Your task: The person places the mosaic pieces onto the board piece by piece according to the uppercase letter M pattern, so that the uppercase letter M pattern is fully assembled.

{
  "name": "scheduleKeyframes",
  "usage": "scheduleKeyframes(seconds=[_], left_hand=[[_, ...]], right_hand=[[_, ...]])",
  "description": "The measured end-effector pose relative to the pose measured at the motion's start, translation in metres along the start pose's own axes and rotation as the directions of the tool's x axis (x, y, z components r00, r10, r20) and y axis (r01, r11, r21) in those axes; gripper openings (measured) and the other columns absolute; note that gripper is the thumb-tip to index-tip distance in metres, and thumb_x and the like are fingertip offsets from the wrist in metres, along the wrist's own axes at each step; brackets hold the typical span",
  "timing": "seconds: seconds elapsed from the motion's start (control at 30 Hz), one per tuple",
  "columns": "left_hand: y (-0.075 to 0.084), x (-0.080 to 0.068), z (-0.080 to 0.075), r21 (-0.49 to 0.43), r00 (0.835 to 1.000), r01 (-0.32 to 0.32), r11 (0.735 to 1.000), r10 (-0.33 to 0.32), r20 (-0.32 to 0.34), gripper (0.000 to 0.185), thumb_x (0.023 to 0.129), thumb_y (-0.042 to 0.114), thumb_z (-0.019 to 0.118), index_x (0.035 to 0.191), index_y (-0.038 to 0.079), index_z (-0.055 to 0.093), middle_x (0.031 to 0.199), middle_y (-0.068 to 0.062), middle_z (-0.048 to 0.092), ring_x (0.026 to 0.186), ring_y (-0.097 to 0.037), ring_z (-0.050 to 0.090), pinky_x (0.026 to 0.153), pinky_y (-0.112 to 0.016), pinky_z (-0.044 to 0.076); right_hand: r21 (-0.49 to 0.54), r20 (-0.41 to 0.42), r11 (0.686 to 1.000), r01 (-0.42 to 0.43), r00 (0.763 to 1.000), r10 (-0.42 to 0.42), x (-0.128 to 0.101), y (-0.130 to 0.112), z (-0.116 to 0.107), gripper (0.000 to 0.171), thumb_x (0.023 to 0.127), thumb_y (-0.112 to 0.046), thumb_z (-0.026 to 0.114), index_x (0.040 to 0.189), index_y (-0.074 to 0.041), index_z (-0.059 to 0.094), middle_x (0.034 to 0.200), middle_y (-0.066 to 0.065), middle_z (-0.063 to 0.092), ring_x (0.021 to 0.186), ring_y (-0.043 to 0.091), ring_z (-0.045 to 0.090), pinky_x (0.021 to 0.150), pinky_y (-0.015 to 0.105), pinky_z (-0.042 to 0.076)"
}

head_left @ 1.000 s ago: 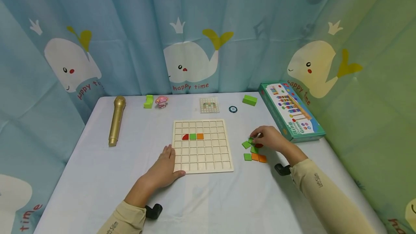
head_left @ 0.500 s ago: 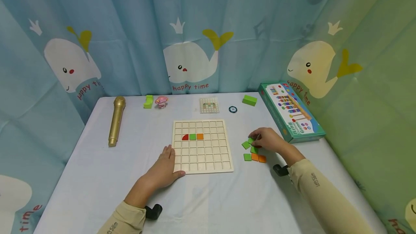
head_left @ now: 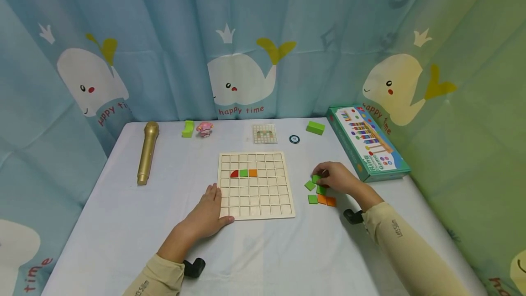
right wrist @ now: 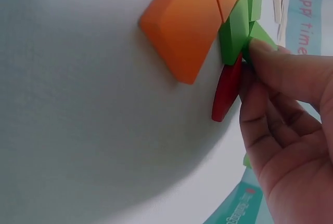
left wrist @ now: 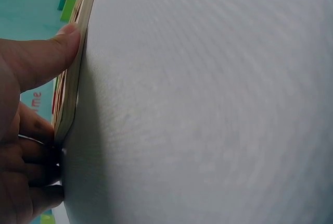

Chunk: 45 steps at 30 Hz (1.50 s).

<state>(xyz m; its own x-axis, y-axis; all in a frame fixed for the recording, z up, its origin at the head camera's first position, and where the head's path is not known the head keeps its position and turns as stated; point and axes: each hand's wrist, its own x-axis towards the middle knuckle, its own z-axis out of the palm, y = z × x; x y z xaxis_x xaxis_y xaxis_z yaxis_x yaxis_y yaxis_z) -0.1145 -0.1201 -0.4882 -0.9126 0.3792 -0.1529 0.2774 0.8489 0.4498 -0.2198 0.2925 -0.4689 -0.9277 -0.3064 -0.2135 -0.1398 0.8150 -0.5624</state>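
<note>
A pale wooden grid board (head_left: 259, 195) lies mid-table, with a red quarter-round tile (head_left: 234, 174), a green square tile (head_left: 244, 173) and an orange square tile (head_left: 253, 173) in one row. My left hand (head_left: 207, 214) rests against its near left corner, fingers extended along the left edge and thumb (left wrist: 66, 44) on the front edge. To the board's right, my right hand (head_left: 339, 179) pinches a green tile (right wrist: 263, 35) between thumb and fingers. Beneath it lie more green tiles (right wrist: 235, 31), orange tiles (right wrist: 184, 26) and a red tile (right wrist: 227, 91), partly covered by the hand in the head view.
A small pattern card (head_left: 265, 134), a dark round chip (head_left: 294, 139) and a green block (head_left: 315, 127) lie behind the board. A game box (head_left: 370, 143) stands at the right rear. Further left are a pink figurine (head_left: 204, 129), a green notched block (head_left: 187, 129) and a gold microphone (head_left: 148, 152).
My right hand has shifted slightly left over the tile pile, and the green tile at its fingertips has moved a little with it. The left hand and the board stay put.
</note>
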Motion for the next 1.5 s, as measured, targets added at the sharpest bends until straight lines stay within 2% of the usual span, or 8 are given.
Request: scheduleKeyframes(seconds=[0.4,0.6,0.87,1.17,1.5], left_hand=[[-0.001,0.001,0.001,0.005,1.0,-0.008,1.0,0.008,-0.004,0.092,0.094,0.038,0.072,0.147,-0.022,0.027,0.157,-0.038,0.018,0.148,-0.05,0.016,0.118,-0.054,0.023],[-0.002,0.001,0.002,0.012,1.0,-0.006,1.0,0.006,-0.006,0.092,0.094,0.038,0.072,0.147,-0.022,0.027,0.157,-0.038,0.018,0.148,-0.05,0.016,0.118,-0.054,0.023],[-0.002,0.001,0.002,0.028,1.0,0.015,0.999,-0.015,0.002,0.093,0.094,0.04,0.071,0.148,-0.02,0.026,0.158,-0.036,0.018,0.149,-0.048,0.015,0.119,-0.053,0.022],[-0.001,0.002,0.002,0.022,1.0,0.003,1.0,-0.003,0.003,0.093,0.094,0.04,0.071,0.148,-0.021,0.025,0.158,-0.037,0.017,0.148,-0.049,0.014,0.119,-0.053,0.022],[-0.001,0.002,0.0,0.012,1.0,-0.008,1.0,0.008,0.002,0.092,0.094,0.038,0.072,0.147,-0.022,0.026,0.157,-0.039,0.018,0.148,-0.05,0.015,0.118,-0.054,0.023]], right_hand=[[0.03,-0.017,1.0,-0.003,1.0,0.004,0.003,-0.001,-0.009,0.019,0.094,-0.003,0.068,0.112,-0.007,0.072,0.104,0.008,0.066,0.086,0.023,0.059,0.07,0.032,0.053],[0.036,-0.022,0.999,-0.007,1.0,0.008,0.007,-0.01,-0.007,0.02,0.094,-0.005,0.069,0.114,-0.007,0.072,0.106,0.01,0.066,0.084,0.023,0.06,0.062,0.032,0.054],[0.01,-0.049,0.999,0.053,0.997,-0.052,0.015,-0.022,-0.004,0.022,0.094,-0.005,0.07,0.115,-0.006,0.073,0.105,0.009,0.067,0.09,0.024,0.063,0.074,0.034,0.054],[-0.017,-0.037,0.993,0.113,0.993,-0.114,0.026,-0.04,-0.003,0.022,0.093,-0.005,0.071,0.114,-0.005,0.074,0.103,0.007,0.067,0.088,0.022,0.062,0.075,0.035,0.054],[0.011,0.003,0.994,0.107,0.994,-0.107,0.041,-0.057,0.003,0.021,0.093,-0.006,0.072,0.114,-0.005,0.075,0.101,0.005,0.067,0.084,0.02,0.058,0.072,0.031,0.052]])
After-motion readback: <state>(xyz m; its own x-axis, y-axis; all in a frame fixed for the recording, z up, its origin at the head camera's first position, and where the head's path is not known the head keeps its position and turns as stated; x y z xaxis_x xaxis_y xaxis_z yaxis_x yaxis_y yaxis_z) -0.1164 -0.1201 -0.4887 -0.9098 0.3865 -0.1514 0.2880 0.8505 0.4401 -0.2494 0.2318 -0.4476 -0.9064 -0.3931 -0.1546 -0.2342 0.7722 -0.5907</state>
